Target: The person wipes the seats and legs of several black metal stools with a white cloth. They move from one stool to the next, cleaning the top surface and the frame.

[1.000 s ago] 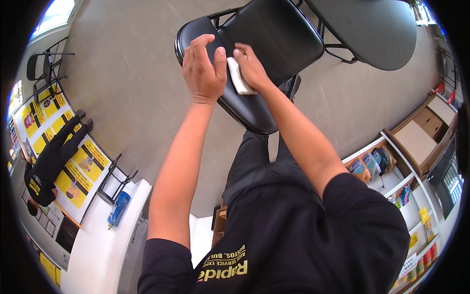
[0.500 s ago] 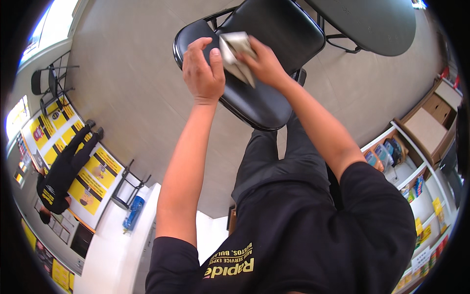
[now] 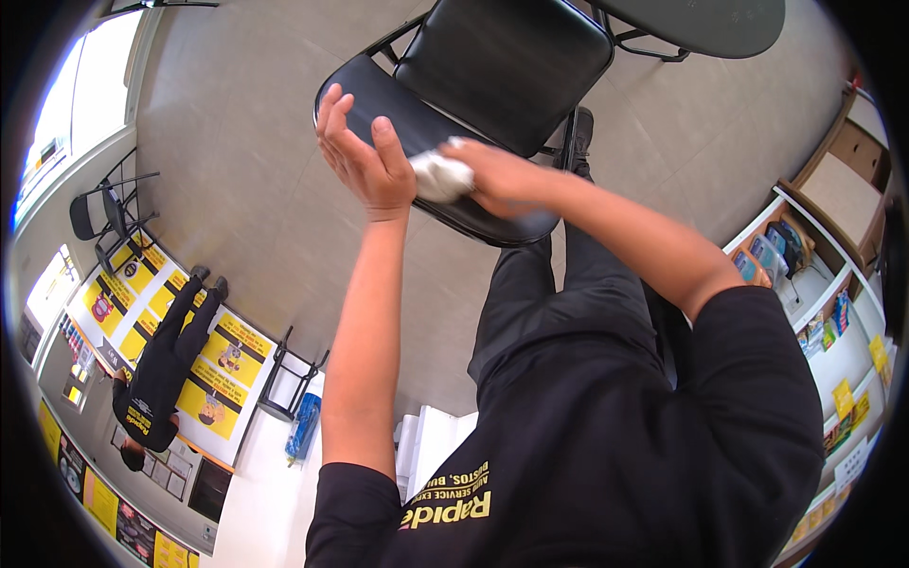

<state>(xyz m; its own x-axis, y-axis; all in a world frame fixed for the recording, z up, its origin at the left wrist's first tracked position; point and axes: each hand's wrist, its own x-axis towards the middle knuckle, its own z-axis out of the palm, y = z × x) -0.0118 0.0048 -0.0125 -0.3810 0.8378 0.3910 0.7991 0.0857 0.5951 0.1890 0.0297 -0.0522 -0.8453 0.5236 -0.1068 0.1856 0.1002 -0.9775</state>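
Observation:
A black padded chair [image 3: 507, 71] stands in front of me, with a long padded part [image 3: 365, 90] nearest to me and a squarer pad behind it. My right hand [image 3: 507, 178] is closed on a whitish cloth [image 3: 441, 177], bunched up and blurred by motion, over the near padded part. Fingers spread and holding nothing, my left hand [image 3: 365, 161] is raised at the left end of that same part, its heel close beside the cloth. Whether it touches the padding I cannot tell.
A dark round-edged table [image 3: 701, 24] stands beyond the chair at the right. Shelves of packaged goods [image 3: 833, 350] line the right side. At the left are a white counter [image 3: 270, 473] with a blue packet [image 3: 303, 426], a person in black [image 3: 156, 379], and more black chairs [image 3: 104, 208].
My right hand has brought the cloth down and closer to me, and the cloth is now more crumpled. My left hand has shifted slightly left, with fingers raised. The view has tilted a little.

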